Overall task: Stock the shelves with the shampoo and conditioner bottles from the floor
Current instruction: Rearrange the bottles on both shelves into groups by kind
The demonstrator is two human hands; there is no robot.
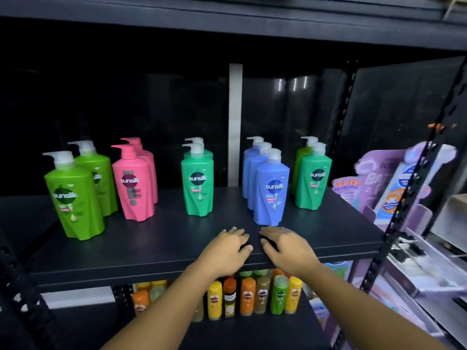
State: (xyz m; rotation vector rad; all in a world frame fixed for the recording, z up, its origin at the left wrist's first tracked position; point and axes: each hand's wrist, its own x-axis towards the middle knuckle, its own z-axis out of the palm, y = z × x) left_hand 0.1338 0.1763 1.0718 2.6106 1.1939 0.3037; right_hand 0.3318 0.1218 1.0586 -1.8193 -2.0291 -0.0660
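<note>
Pump bottles stand in rows on a dark shelf: lime green bottles at the left, pink bottles, teal green bottles, blue bottles and further teal green bottles at the right. My left hand and my right hand hover side by side over the shelf's front edge, just in front of the nearest blue bottle. Both hands hold nothing, with fingers loosely spread.
A lower shelf carries several small yellow, orange and green bottles. A purple cardboard display stands to the right, beyond a black perforated upright. Another shelf board runs overhead.
</note>
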